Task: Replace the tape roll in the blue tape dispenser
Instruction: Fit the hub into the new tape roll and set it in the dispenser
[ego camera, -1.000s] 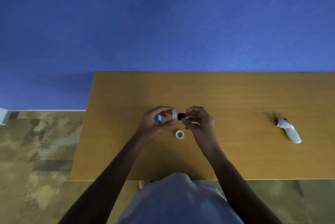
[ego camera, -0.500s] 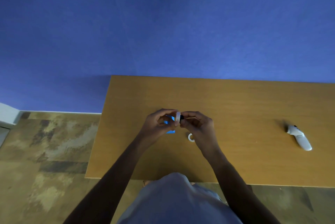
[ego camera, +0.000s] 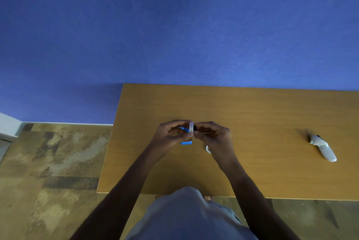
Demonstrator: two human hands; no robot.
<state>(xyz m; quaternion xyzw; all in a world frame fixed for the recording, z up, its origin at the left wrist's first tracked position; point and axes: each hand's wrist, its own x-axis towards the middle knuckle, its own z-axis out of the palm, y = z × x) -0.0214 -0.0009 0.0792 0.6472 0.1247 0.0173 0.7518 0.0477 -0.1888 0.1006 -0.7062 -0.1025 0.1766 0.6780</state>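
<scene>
Your two hands meet over the counter (ego camera: 252, 115), pinching a tape roll between them.

Your left hand (ego camera: 172, 135) has its grip closed on the white tape roll (ego camera: 191, 129), which stands on edge between thumb and fingertips, and the blue tape dispenser (ego camera: 185, 141) shows partly under that same hand, its lower end peeking out below the thumb; you cannot tell whether it rests on the counter or is held. Your right hand (ego camera: 214, 136) has its grip pinched on a small black piece (ego camera: 194, 128) pressed right against the roll's side. A second white ring (ego camera: 208, 149) lies flat on the counter just below your right hand, partly hidden by it. A white controller (ego camera: 322, 147) lies well apart, far to your right.
</scene>
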